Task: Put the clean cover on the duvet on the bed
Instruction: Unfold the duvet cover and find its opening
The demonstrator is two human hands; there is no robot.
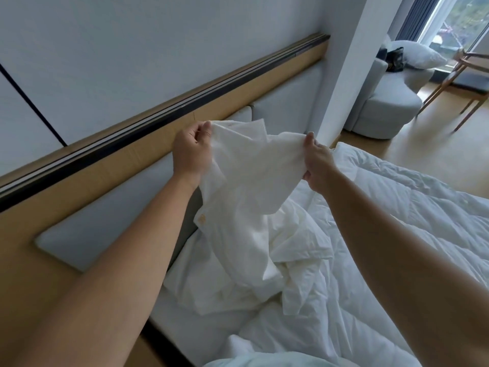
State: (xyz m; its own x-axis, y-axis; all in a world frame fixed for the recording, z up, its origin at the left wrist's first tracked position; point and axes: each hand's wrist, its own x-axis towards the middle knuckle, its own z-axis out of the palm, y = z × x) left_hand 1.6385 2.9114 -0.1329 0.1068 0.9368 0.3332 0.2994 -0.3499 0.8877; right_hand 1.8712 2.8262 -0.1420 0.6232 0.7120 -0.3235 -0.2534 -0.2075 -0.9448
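Observation:
Both my hands hold up a stretch of the white duvet cover (248,165) above the head end of the bed. My left hand (191,152) grips its upper left edge with curled fingers. My right hand (316,160) pinches the upper right edge. The lifted cloth hangs down into a crumpled heap of the same cover on the bed. A small tan label shows on its hanging left edge. The quilted white duvet (412,207) lies spread over the bed to the right, partly under the heap.
A padded grey headboard (105,223) in a wooden frame runs along the wall on the left. A white column (352,75) stands behind the bed. Beyond it are a round grey armchair (389,102) with a pillow, a wooden chair (465,75) and a window.

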